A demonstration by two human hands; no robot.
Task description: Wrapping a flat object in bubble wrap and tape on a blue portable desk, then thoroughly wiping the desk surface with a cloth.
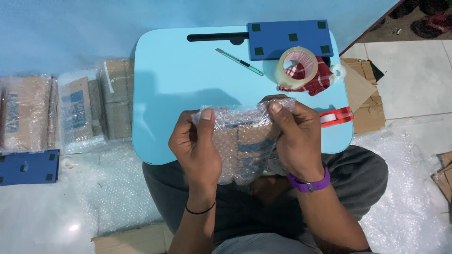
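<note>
a small cardboard box wrapped in clear bubble wrap (242, 143) is held above the near edge of the light blue rounded lap table (188, 84), between both hands; the left hand (195, 146) is closed around the left side of the wrapped box, its thumb pressed on the top corner of the wrap; the right hand (296, 141) is closed on the right side, thumb and fingers pinching the wrap at the upper corner; a purple wristband (308, 184) is worn on the right wrist and a thin black band (200, 210) on the left; on the far right part of the table a roll of clear packing tape (297, 67) is seen resting on a red checked cloth (316, 80); a slim green utility knife (240, 61) lies just left of the roll; a dark blue flat panel (288, 38) lies at the far edge of the table; a red tape dispenser (336, 116) sits at the table's right edge; left of the table, bubble-wrapped cardboard boxes (61, 113) are lined up on the floor; flattened brown cardboard (365, 96) lies right of the table.
</note>
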